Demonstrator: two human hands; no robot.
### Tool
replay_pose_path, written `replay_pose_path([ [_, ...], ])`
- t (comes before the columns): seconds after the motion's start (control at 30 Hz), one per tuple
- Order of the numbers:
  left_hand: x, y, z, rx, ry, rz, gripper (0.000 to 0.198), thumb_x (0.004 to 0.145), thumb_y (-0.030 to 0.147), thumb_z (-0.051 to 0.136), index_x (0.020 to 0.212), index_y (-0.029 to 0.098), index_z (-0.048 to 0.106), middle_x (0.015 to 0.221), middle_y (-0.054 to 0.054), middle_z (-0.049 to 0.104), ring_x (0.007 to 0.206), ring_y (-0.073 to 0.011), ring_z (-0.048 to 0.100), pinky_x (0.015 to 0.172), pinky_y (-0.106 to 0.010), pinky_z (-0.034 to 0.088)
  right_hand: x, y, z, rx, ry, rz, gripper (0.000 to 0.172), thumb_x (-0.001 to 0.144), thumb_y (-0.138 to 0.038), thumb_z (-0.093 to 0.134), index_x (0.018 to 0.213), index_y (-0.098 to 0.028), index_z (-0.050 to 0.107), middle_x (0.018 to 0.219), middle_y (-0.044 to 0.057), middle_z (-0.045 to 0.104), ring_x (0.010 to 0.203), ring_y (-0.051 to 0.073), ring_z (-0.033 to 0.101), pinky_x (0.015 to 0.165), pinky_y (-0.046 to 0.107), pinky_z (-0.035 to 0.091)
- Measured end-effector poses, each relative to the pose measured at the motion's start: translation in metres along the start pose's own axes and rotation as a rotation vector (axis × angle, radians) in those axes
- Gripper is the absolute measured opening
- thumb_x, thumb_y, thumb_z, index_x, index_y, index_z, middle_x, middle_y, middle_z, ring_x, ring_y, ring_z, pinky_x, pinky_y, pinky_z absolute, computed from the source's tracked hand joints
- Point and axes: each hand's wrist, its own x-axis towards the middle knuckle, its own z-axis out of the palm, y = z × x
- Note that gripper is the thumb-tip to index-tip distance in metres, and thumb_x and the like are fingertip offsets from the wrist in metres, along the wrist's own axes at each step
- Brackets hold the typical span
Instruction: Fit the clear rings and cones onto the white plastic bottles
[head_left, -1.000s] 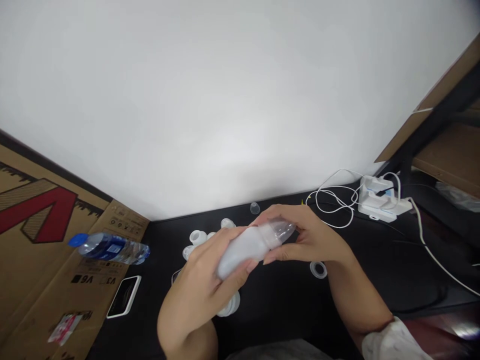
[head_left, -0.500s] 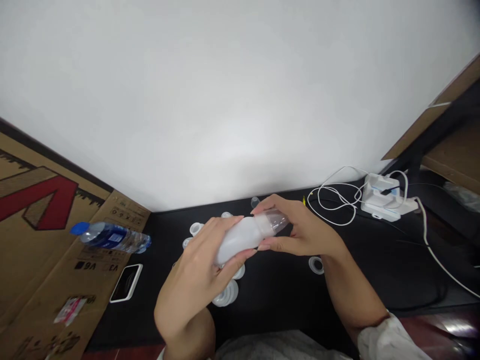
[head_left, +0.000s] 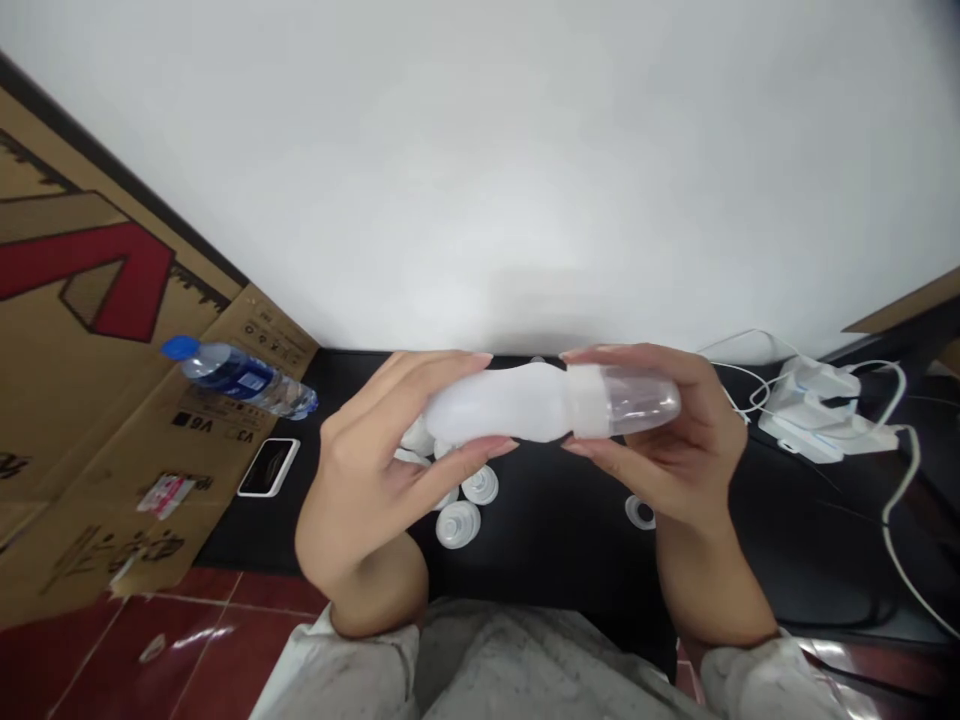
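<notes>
A frosted white baby bottle (head_left: 517, 402) lies sideways in the air between my two hands, its white collar and clear cap (head_left: 641, 400) pointing right. My left hand (head_left: 382, 460) is wrapped round the bottle's base end, thumb below and fingers above. My right hand (head_left: 675, 440) grips the collar end, with the cap against its palm side. Below the bottle, several white nipple pieces (head_left: 458, 524) rest on the black table (head_left: 547, 540), some partly hidden by my left hand. A white ring (head_left: 640, 512) lies beside my right wrist.
At the left, a blue-capped water bottle (head_left: 244, 378) rests on a cardboard box (head_left: 225, 440), near a phone (head_left: 268, 467). A white power strip (head_left: 814, 410) with looping cables stands at the right. A white wall (head_left: 480, 180) rises behind the table.
The bottle has moved up and to the right in view and lies more level. Both hands have moved with it, still gripping it. The camera view has shifted too, showing more of the red floor.
</notes>
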Motion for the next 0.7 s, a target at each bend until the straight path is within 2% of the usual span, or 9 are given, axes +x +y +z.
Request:
replay_pose_path([
  [0.1, -0.007, -0.007, -0.009, -0.009, 0.083, -0.048, 0.041, 0.098, 0.037, 0.086, 0.136, 0.030, 0.074, 0.132, -0.002, 0.080, 0.118, -0.0282, 0.078, 0.099, -0.047, 0.067, -0.005, 0.003, 0.007, 0.012, -0.067, 0.044, 0.064, 0.103, -0.032, 0.079, 0.162, -0.039, 0.054, 0.153, 0.009, 0.069, 0.141, 0.033, 0.068, 0.102, 0.049, 0.069],
  [0.17, -0.014, -0.011, -0.015, -0.003, 0.154, -0.114, 0.044, 0.094, 0.041, 0.090, 0.135, 0.034, 0.074, 0.129, 0.000, 0.081, 0.117, -0.0281, 0.079, 0.097, -0.047, 0.069, -0.008, 0.007, 0.011, 0.019, -0.086, 0.070, 0.065, 0.108, -0.036, 0.070, 0.168, -0.042, 0.044, 0.161, 0.008, 0.063, 0.141, 0.033, 0.068, 0.095, 0.048, 0.073],
  [0.23, -0.019, -0.014, -0.022, 0.008, 0.187, -0.170, 0.047, 0.090, 0.044, 0.093, 0.132, 0.036, 0.075, 0.125, 0.000, 0.081, 0.116, -0.0286, 0.079, 0.094, -0.048, 0.070, -0.010, 0.012, 0.016, -0.005, -0.073, 0.085, 0.063, 0.109, -0.035, 0.068, 0.167, -0.040, 0.045, 0.160, 0.008, 0.064, 0.134, 0.033, 0.072, 0.091, 0.048, 0.074],
  [0.3, -0.021, -0.015, -0.026, 0.016, 0.182, -0.187, 0.046, 0.088, 0.044, 0.094, 0.129, 0.035, 0.075, 0.123, 0.000, 0.081, 0.114, -0.0287, 0.079, 0.092, -0.047, 0.071, -0.009, 0.015, 0.019, -0.041, -0.034, 0.104, 0.056, 0.108, -0.032, 0.070, 0.161, -0.037, 0.053, 0.153, 0.010, 0.069, 0.130, 0.034, 0.074, 0.092, 0.049, 0.074],
  [0.43, -0.017, -0.019, -0.026, 0.032, 0.097, -0.135, 0.036, 0.096, 0.031, 0.086, 0.128, 0.027, 0.071, 0.125, -0.004, 0.078, 0.114, -0.0267, 0.077, 0.094, -0.042, 0.068, -0.010, 0.018, 0.027, -0.038, 0.062, 0.097, 0.040, 0.104, -0.026, 0.075, 0.143, -0.035, 0.068, 0.138, 0.011, 0.078, 0.128, 0.037, 0.077, 0.098, 0.054, 0.072],
  [0.53, -0.011, -0.021, -0.017, 0.051, -0.087, -0.147, 0.045, 0.095, 0.014, 0.079, 0.137, 0.026, 0.067, 0.128, -0.006, 0.076, 0.120, -0.0286, 0.075, 0.102, -0.044, 0.065, -0.016, 0.016, 0.033, -0.012, 0.057, 0.090, 0.037, 0.100, -0.023, 0.081, 0.136, -0.033, 0.074, 0.126, 0.011, 0.082, 0.126, 0.040, 0.078, 0.101, 0.060, 0.070],
  [0.6, -0.009, -0.021, -0.012, 0.014, -0.230, -0.170, 0.051, 0.094, 0.008, 0.074, 0.139, 0.028, 0.065, 0.128, -0.006, 0.075, 0.118, -0.0281, 0.075, 0.101, -0.044, 0.064, -0.020, 0.013, 0.036, 0.020, 0.036, 0.082, 0.041, 0.099, -0.026, 0.083, 0.138, -0.033, 0.074, 0.125, 0.012, 0.082, 0.124, 0.042, 0.078, 0.096, 0.061, 0.071],
  [0.63, -0.009, -0.020, -0.010, -0.022, -0.265, -0.170, 0.051, 0.094, 0.007, 0.073, 0.139, 0.029, 0.064, 0.128, -0.005, 0.075, 0.114, -0.0271, 0.076, 0.099, -0.043, 0.064, -0.020, 0.013, 0.036, 0.030, 0.040, 0.086, 0.041, 0.100, -0.027, 0.081, 0.140, -0.034, 0.073, 0.125, 0.012, 0.082, 0.121, 0.041, 0.080, 0.091, 0.059, 0.072],
  [0.7, -0.011, -0.019, -0.010, -0.088, -0.246, -0.173, 0.053, 0.095, 0.010, 0.073, 0.142, 0.031, 0.060, 0.129, -0.004, 0.075, 0.109, -0.0251, 0.078, 0.095, -0.039, 0.065, -0.018, 0.016, 0.036, 0.002, 0.074, 0.125, 0.037, 0.104, -0.028, 0.076, 0.140, -0.036, 0.072, 0.121, 0.011, 0.083, 0.103, 0.035, 0.083, 0.080, 0.051, 0.073],
])
